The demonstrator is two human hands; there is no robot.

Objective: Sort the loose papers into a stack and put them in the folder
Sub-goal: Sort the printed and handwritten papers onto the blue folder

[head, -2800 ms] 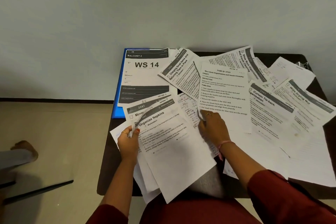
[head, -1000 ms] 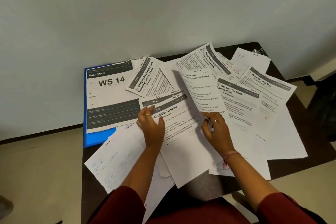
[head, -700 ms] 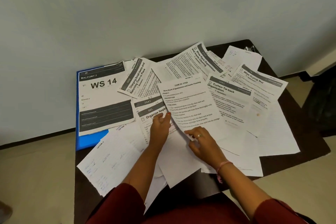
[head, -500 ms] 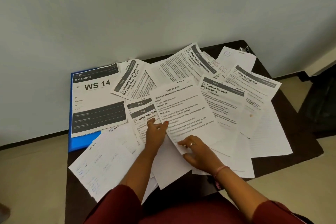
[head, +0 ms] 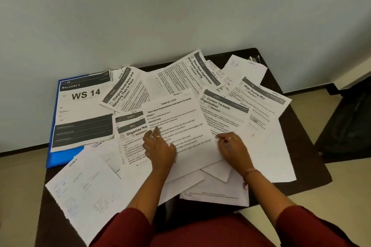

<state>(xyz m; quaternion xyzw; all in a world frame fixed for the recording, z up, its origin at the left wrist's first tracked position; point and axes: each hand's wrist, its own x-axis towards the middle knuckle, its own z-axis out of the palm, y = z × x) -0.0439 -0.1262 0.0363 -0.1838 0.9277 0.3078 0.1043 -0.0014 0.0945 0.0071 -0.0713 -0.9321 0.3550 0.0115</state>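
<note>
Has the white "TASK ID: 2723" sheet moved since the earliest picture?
Yes. The white "TASK ID: 2723" sheet slid leftward onto the "Organize Napkins" sheet, covering its title's end.

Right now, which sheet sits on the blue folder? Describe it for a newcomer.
Start at the dark table's far left corner, where the blue plastic folder lies. The white printed sheet resting on it alone carries big bold "WS 14" lettering and dark bands.
</note>
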